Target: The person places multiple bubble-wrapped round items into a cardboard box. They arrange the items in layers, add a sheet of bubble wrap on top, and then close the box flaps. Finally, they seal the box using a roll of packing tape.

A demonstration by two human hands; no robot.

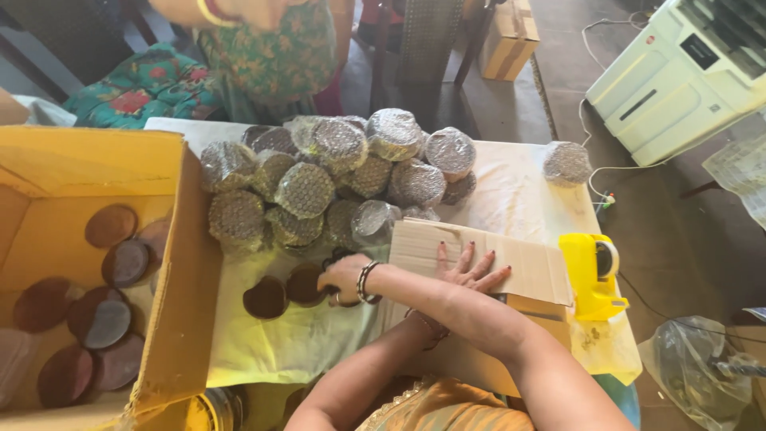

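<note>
A cloth-covered table (511, 199) fills mid-frame, carrying a heap of bubble-wrapped rounds (327, 183), brown discs (267, 297) lower left, and a yellow tape dispenser (592, 275) at right.

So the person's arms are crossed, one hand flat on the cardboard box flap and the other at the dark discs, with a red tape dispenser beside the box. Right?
Not quite: the tape dispenser is yellow, not red, as the head view shows. The rest holds: one hand lies flat on the cardboard box flap, the other hand at the dark discs.
</note>
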